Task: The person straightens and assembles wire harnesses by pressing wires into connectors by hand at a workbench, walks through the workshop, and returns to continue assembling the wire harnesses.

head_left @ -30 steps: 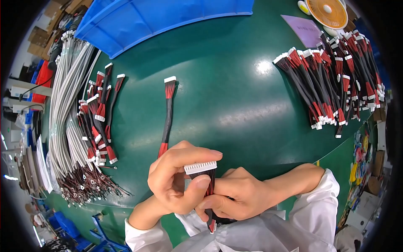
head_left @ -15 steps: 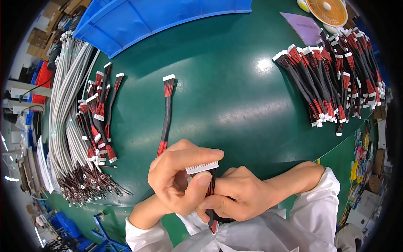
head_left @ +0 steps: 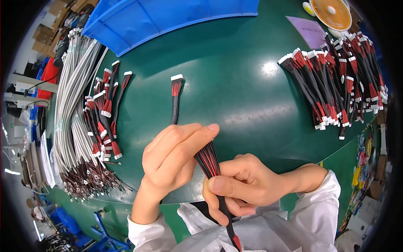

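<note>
Lifted and turned since the earlier frame, the left hand point(head_left: 170, 157) now hides the white connector that showed between its finger and thumb, and the wires of the held harness point(head_left: 208, 161) fan out into view below it. The blue bin point(head_left: 176, 21) is the landmark: the held harness is on the person's side of it, above the near edge of the green table point(head_left: 235, 96), slanting down towards the person's body. The right hand point(head_left: 256, 185) has thumb and forefinger clamped on the harness where the wires meet the black sleeve. The left fingers are curled close together over the upper end; whether they grip the connector, I cannot tell.

Between the bin and the left hand lies a lone harness point(head_left: 175, 103), its near end out of sight behind that hand. A large harness pile point(head_left: 323, 88) lies nearer than the bin and to its right.

Likely risks: a hard pull by the left hand against the right pinch could strain the wires at the connector; a loose pinch could let the sleeve slip or twist; and a low sweep of the left hand could knock the lone harness askew.
</note>
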Tool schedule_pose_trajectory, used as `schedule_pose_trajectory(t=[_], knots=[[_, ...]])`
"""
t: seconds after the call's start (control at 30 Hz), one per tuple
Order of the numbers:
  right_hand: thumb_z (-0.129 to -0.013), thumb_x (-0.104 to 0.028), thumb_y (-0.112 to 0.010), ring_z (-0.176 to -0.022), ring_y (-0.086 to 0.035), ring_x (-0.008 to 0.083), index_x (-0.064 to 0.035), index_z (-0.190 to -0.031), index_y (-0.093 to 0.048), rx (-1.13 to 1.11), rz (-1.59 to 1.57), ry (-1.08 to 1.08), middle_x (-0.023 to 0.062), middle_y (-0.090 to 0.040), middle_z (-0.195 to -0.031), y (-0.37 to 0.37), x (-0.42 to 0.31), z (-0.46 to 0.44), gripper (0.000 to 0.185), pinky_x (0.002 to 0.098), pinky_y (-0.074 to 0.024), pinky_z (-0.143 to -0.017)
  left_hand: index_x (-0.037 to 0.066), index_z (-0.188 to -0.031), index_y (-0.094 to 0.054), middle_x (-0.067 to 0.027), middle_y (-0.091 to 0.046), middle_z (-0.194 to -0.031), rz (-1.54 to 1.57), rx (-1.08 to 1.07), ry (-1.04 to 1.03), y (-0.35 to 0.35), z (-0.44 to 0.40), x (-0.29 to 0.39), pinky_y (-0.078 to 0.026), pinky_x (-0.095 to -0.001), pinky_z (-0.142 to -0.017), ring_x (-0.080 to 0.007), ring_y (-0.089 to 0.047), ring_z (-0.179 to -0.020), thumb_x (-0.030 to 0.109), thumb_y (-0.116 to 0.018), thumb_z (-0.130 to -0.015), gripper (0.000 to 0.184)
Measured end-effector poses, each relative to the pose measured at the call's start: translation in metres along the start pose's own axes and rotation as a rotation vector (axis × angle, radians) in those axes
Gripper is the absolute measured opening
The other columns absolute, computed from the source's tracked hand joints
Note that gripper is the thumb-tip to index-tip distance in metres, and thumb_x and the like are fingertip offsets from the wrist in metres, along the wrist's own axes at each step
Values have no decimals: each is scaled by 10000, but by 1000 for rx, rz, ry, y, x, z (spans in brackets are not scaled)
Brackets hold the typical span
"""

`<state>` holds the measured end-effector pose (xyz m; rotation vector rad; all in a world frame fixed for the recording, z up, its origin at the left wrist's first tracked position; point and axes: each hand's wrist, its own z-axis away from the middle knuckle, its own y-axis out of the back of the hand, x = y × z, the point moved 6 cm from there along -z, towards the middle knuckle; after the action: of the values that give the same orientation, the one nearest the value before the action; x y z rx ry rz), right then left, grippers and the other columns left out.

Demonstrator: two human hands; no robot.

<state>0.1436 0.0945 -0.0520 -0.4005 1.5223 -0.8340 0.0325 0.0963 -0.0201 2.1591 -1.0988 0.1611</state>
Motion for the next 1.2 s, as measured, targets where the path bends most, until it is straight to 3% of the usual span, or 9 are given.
schedule_pose_trajectory(t=[0.07,0.2,0.53,0.6,0.67,0.8,0.83,0.9,1.2], knots=[[-997,-245,-368,-358,-403,32,2,-805,-510,-7,27,-26,70,-600,-607,-2,2,1,343,189,-288,-345,-49,-917,-648,-131,-627,-771,-9,-4,12,1,0,0,-464,-278,-480,-212,-591,-575,-108,-529,-529,409],[-997,-242,-370,-369,-409,31,-1,-808,-510,-20,30,-4,68,-607,-623,-5,3,2,337,188,-288,-349,-58,-892,-627,-120,-625,-708,-10,5,79,1,3,1,-469,-280,-467,-210,-590,-547,-133,-500,-530,391],[-956,-147,-470,-398,-481,56,11,-797,-522,31,148,154,52,-621,-656,-6,4,0,230,208,-348,-355,-53,-877,-610,-122,-642,-733,198,-48,312,-5,9,2,-441,-264,-451,-192,-580,-536,-168,-443,-557,378],[-947,-131,-487,-398,-490,66,12,-792,-525,30,176,198,47,-620,-650,-4,5,1,214,214,-355,-354,-49,-890,-615,-96,-611,-686,241,-55,311,-7,11,2,-410,-222,-485,-134,-557,-559,36,-662,-709,205],[-953,-66,-443,-427,-493,80,73,-825,-516,-34,254,266,135,-639,-739,-7,3,2,203,212,-373,-377,-50,-886,-614,-95,-610,-682,253,-54,313,-7,11,3,-412,-222,-481,-133,-557,-557,44,-675,-704,213],[-951,-64,-449,-437,-497,81,68,-807,-527,-37,297,278,126,-641,-752,-7,4,3,210,213,-376,-385,-53,-879,-609,-87,-606,-668,285,-50,314,-7,12,4,-412,-220,-466,-124,-550,-544,88,-705,-706,243],[-949,-63,-453,-439,-497,81,67,-800,-530,-36,293,273,121,-641,-751,-7,6,3,212,214,-379,-389,-53,-879,-609,-87,-606,-668,286,-51,313,-7,10,5,-412,-220,-466,-124,-550,-544,88,-705,-706,243],[-947,-62,-457,-440,-497,81,66,-794,-533,-31,290,269,116,-640,-750,-7,7,3,214,215,-382,-393,-39,-881,-608,-112,-650,-756,323,-50,332,-7,7,8,-431,-257,-446,-178,-585,-552,-134,-538,-646,263],[-939,-56,-475,-435,-492,85,49,-780,-548,-27,345,332,82,-635,-732,-9,2,3,205,227,-389,-397,-39,-894,-607,-116,-654,-771,354,-52,352,-8,9,8,-429,-253,-450,-175,-585,-563,-92,-599,-665,235]])
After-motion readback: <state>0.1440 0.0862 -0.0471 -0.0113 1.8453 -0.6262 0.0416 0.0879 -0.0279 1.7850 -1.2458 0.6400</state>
